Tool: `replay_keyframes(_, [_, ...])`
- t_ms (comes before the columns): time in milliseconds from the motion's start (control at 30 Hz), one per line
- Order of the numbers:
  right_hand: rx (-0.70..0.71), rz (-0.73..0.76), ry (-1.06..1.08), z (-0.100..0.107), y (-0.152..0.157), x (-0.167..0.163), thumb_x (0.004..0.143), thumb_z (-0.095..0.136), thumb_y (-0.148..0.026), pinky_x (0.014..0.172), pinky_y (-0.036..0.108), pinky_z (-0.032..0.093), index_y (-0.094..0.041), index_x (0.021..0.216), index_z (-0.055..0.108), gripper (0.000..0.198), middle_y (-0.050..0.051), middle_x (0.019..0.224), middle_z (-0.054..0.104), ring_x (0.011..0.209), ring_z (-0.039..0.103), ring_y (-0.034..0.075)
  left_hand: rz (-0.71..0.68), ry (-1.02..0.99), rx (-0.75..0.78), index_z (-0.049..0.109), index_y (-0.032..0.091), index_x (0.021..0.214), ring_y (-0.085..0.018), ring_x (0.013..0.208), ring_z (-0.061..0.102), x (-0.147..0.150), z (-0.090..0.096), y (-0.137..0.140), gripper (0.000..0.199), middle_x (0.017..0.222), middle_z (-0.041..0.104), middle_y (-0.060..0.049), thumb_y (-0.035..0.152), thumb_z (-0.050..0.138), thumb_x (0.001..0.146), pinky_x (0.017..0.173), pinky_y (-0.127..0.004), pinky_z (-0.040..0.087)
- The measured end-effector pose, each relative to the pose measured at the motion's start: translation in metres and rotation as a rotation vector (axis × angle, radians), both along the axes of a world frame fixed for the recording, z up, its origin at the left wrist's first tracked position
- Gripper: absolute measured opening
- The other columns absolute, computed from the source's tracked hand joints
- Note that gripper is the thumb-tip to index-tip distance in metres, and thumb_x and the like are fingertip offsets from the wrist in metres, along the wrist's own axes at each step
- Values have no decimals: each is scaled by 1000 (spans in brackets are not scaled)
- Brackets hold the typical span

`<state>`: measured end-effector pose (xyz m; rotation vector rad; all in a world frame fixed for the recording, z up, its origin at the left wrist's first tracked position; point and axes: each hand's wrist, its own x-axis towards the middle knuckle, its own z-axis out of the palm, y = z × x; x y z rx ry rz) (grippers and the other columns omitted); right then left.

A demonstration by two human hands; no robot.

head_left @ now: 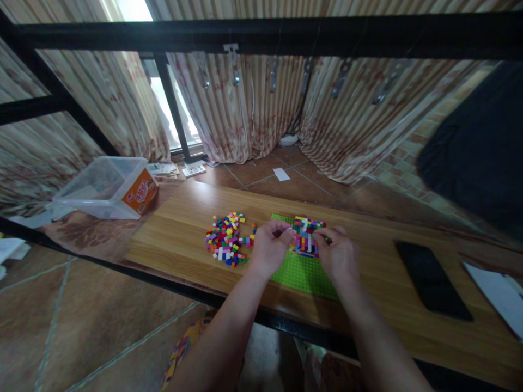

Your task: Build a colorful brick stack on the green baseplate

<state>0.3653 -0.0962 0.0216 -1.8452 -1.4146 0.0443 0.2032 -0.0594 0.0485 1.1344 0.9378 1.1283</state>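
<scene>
A green studded baseplate (304, 275) lies on the wooden table, with a block of multicoloured toy bricks (306, 245) built up on its far part. At the left edge of that build, my left hand (270, 246) has its thumb and fingers pinched together; whatever is between them is too small to make out. My right hand (337, 253) is curled at the build's right side, fingertips closed against the bricks, and their contents are hidden. To the left of the baseplate spreads a pile of loose toy bricks (224, 237) in many colours, a few of them close to my left wrist.
On the wooden table (171, 239), a black phone-like slab (433, 279) lies to the right, beside white paper (496, 296). A clear plastic bin (102, 188) with an orange label stands past the left end. A black metal bar (261, 38) crosses above, before striped curtains.
</scene>
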Motion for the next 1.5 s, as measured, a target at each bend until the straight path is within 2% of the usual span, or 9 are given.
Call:
replay_keyframes(167, [-21, -4, -96, -3, -3, -4, 91, 45, -34, 66, 33, 39, -20, 79, 74, 33, 8, 82, 64, 72, 55, 20, 10, 8, -43, 64, 16, 72, -11, 56, 58, 1, 2, -3, 4, 59, 63, 2, 18, 68, 74, 57, -22, 45])
replay_keyframes(333, [37, 8, -48, 0, -9, -10, 92, 46, -37, 71, 34, 44, -22, 82, 75, 34, 8, 81, 66, 75, 58, 21, 9, -41, -101, 65, 15, 74, -11, 56, 60, 2, 3, -4, 5, 61, 65, 1, 18, 70, 73, 59, -23, 49])
replay_keyframes(467, [121, 105, 181, 12, -14, -23, 92, 53, -41, 80, 37, 49, -22, 92, 76, 31, 8, 92, 72, 86, 64, 23, 1, -86, -104, 66, 15, 74, -11, 56, 60, 4, 4, -5, 7, 61, 64, 2, 18, 71, 71, 59, -23, 49])
replay_keyframes(600, [96, 218, 461, 20, -13, -36, 88, 61, -45, 81, 36, 52, -24, 92, 77, 26, 5, 94, 75, 88, 67, 22, -29, -108, -86, 66, 15, 74, -9, 54, 57, 8, 1, -5, 5, 60, 63, 2, 17, 69, 73, 56, -21, 47])
replay_keyframes(833, [121, 206, 610, 16, -9, -34, 81, 70, -41, 83, 37, 53, -25, 85, 79, 19, 4, 91, 76, 86, 68, 21, -66, -152, -128, 66, 15, 79, -9, 57, 60, 10, 3, -7, 7, 68, 67, 0, 16, 71, 74, 61, -23, 53])
replay_keyframes(967, [136, 134, 569, 12, -6, -16, 80, 71, -45, 83, 40, 52, -24, 86, 79, 23, 5, 93, 76, 86, 68, 22, -38, -165, -176, 65, 15, 79, -10, 58, 63, 10, 6, -6, 7, 68, 68, 0, 14, 71, 76, 62, -24, 54])
replay_keyframes(1133, [107, 62, 345, 12, -6, 2, 83, 65, -44, 79, 39, 50, -22, 85, 78, 26, 8, 90, 74, 83, 66, 23, 22, -149, -179, 65, 15, 78, -11, 59, 64, 7, 6, -4, 8, 69, 69, 0, 7, 66, 78, 63, -24, 55])
replay_keyframes(1500, [17, 74, 56, 4, -2, -1, 88, 53, -43, 74, 36, 46, -21, 84, 78, 33, 8, 86, 66, 76, 61, 21, 30, -146, -183, 64, 15, 77, -10, 60, 64, 3, 10, -4, 9, 69, 68, 0, 7, 66, 78, 65, -24, 54])
